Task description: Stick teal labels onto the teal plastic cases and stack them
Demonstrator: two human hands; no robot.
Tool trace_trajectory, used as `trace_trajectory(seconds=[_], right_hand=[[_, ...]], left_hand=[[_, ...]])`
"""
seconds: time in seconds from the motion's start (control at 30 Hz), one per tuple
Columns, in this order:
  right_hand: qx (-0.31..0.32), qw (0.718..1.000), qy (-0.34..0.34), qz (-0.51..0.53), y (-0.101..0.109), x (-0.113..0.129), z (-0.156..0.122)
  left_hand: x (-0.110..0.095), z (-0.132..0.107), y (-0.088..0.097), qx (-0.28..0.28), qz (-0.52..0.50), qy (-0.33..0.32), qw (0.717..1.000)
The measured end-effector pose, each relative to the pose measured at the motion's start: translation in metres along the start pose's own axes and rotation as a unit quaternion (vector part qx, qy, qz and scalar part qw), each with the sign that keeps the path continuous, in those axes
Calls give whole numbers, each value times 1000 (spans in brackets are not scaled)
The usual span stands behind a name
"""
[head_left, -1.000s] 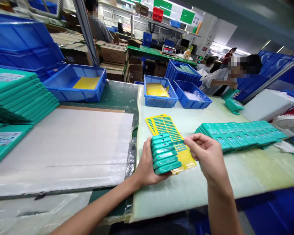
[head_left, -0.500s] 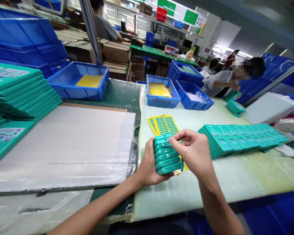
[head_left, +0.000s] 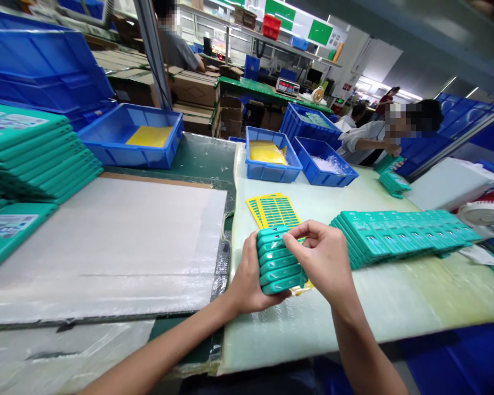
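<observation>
My left hand point(head_left: 247, 282) is wrapped around a stack of several flat green plastic cases point(head_left: 280, 271), gripping it from the left and below with the rounded edges towards me. My right hand point(head_left: 323, 255) has thumb and index finger pinched at the edge of the upper cases, beside small dark slots. Whatever lies between those fingertips is hidden. Below the right hand, a narrow green piece hangs at the stack's right side. Just behind the stack lie yellow sheets of green labels point(head_left: 278, 208), partly covered by it.
Right of my hands leans a long row of green cases point(head_left: 407, 236). More cases are stacked at left point(head_left: 37, 148), beside a white board point(head_left: 119, 241). Blue bins point(head_left: 274, 171) stand behind, some with yellow sheets. A co-worker point(head_left: 366, 137) handles green cases at the far right.
Both hands keep nearly the same pose on the stack. The view has shifted slightly, and the co-worker at the far right has moved a little.
</observation>
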State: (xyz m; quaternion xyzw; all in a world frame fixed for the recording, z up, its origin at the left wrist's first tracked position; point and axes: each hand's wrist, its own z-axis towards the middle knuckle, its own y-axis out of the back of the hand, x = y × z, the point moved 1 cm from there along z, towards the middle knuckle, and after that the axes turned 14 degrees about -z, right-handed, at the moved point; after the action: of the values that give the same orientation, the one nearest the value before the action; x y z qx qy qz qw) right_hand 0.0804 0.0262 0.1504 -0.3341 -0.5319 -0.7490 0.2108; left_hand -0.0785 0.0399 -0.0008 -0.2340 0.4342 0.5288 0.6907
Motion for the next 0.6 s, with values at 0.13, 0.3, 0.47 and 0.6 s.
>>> trace_trajectory(seconds=[0.13,0.3,0.47,0.6], right_hand=[[7,999,-9,30,-1,1,-4],[-44,997,-9,67,10,7,-17],[-55,998,6,21,13,6,-15],[-23,1000,-18,-1,3,-2,-9]], left_hand=[[1,0,0,3,6,9,1000],[1,0,0,9,16,0,1000],[0,0,0,6,11,-7,1000],[1,-1,-1,11,23,1,1000]])
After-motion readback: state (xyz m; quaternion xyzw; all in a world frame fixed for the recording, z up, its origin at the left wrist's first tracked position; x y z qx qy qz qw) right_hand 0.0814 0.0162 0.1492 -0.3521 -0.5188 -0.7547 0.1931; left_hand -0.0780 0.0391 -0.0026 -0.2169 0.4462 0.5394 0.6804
